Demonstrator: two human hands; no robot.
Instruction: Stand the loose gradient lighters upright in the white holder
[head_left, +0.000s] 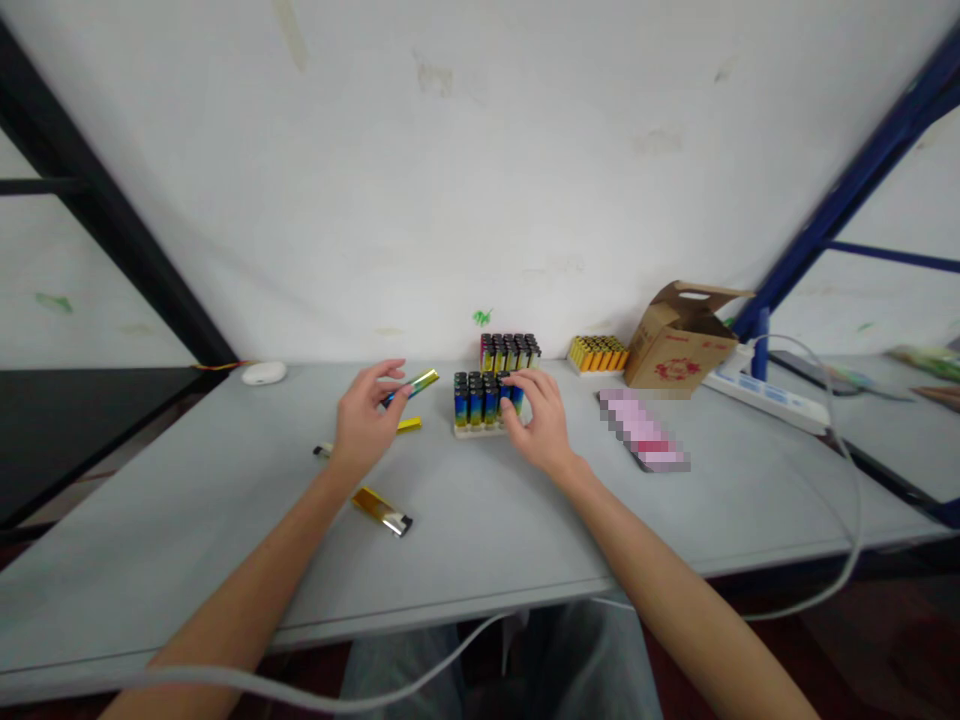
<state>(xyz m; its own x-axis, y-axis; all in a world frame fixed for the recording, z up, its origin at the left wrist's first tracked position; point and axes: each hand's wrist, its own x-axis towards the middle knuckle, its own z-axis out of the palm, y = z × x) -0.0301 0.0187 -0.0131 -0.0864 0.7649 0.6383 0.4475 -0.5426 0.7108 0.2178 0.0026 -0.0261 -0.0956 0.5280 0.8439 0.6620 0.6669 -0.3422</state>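
My left hand (pixel 364 415) is raised a little over the grey table (pixel 225 540), fingers pinched on a blue-to-yellow lighter (pixel 411 385) that points up to the right. My right hand (pixel 538 420) rests against the right side of a white tray of upright blue-yellow lighters (pixel 476 400), its fingers curled onto the right-most one. Two loose gold lighters lie near my left hand: one under the wrist (pixel 382 510), one beside the fingers (pixel 409 425). Another loose lighter's end (pixel 322 450) shows left of the wrist.
A second tray of dark-topped lighters (pixel 510 352) and a tray of yellow lighters (pixel 598 354) stand by the wall. An open cardboard box (pixel 679 345), a blurred pink flat object (pixel 643 430), a white power strip (pixel 772 398), a white round thing (pixel 264 373) and a trailing cable (pixel 851 470) are here.
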